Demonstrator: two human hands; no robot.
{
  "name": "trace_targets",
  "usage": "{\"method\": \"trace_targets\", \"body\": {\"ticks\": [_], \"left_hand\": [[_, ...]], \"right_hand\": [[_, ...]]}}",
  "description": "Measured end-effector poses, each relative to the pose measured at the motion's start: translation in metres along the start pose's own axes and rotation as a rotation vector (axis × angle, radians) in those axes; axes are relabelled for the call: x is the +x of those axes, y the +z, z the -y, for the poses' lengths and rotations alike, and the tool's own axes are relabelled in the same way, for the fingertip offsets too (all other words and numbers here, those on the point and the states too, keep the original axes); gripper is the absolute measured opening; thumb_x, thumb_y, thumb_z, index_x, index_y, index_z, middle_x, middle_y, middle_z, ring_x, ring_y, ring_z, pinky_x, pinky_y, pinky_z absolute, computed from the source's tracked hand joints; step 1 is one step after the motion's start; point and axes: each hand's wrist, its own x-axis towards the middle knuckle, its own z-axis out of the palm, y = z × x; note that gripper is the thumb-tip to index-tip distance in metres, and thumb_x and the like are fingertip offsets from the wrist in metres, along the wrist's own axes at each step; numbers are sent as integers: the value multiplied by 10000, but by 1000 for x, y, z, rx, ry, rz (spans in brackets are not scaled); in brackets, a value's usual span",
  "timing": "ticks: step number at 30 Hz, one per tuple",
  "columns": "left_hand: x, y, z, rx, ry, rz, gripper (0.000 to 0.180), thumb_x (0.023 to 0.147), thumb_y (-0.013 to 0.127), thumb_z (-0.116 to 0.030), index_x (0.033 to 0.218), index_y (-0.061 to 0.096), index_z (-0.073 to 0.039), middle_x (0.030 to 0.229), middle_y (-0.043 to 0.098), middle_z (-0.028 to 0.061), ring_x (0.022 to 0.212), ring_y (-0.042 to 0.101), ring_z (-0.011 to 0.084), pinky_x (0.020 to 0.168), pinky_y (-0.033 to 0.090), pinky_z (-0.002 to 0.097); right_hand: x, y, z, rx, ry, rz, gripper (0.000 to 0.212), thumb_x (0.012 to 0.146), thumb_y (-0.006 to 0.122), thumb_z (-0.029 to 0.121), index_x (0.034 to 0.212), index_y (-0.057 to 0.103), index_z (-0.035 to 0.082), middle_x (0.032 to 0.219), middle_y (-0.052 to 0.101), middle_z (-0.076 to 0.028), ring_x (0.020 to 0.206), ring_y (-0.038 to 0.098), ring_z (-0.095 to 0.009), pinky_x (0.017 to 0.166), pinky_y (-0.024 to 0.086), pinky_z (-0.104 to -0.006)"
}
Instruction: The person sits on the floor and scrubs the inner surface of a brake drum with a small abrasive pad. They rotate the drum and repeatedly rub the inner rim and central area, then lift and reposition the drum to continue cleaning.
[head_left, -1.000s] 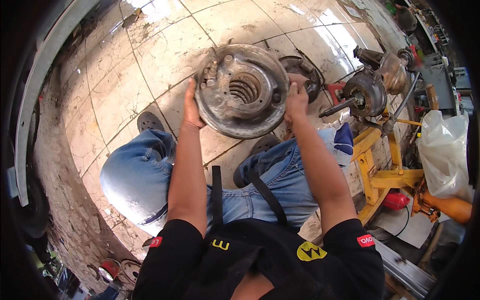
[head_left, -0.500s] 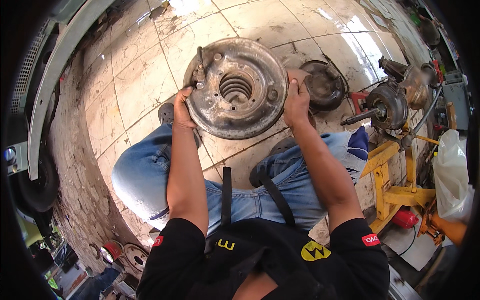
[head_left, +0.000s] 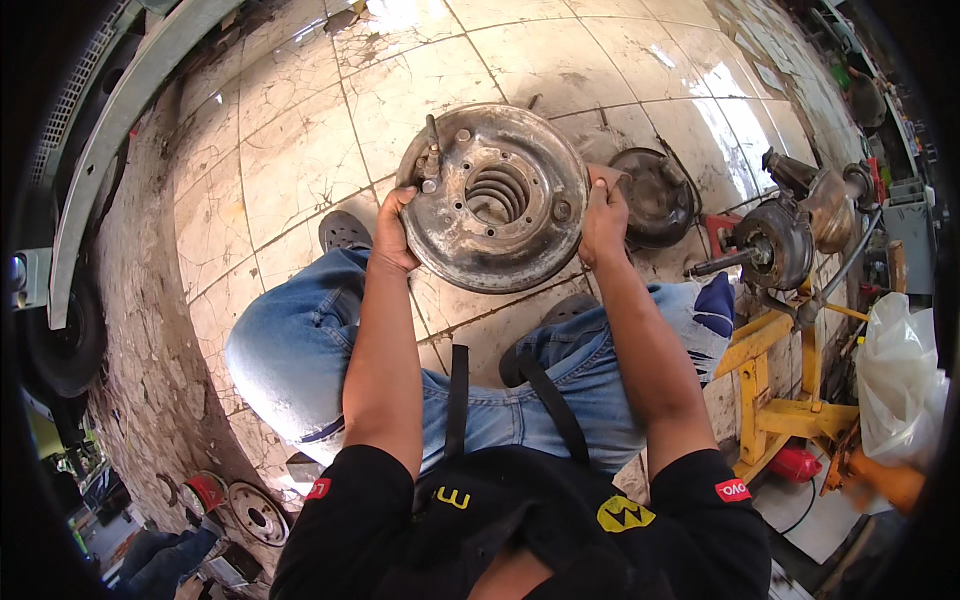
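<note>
Left hand (head_left: pixel 394 238), right hand (head_left: pixel 605 225): both clamped on one round metal plate (head_left: pixel 490 250); one dark disc (head_left: pixel 657 212) beside right hand.

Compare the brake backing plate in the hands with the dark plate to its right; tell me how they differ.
The brake backing plate is held by the left hand and right hand; the dark plate lies on the floor. The brake backing plate is worn grey-brown, the dark plate nearly black. The brake backing plate also looks larger in view than the dark plate. Both are round.
</note>
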Motion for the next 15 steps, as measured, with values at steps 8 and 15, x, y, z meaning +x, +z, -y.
{"method": "trace_targets", "body": {"ticks": [8,15], "left_hand": [[-4,-5,-7,98,231,-259,420,840,608,-300,1160,606,-28,1061,652,134,887,647,270,806,538,423],[-15,21,-5,449,457,-499,451,881,666,-340,1168,628,6,1074,630,90,958,561,162,833,463,313]], "right_hand": [[-32,8,43,-81,84,108,445,996,466,288,1243,536,-76,1141,625,-182,973,580,-222,859,449,-335],[-24,-4,44,-452,-297,103,371,972,499,227,1179,588,-68,1115,623,-284,1036,599,-390,875,459,-367]]}}
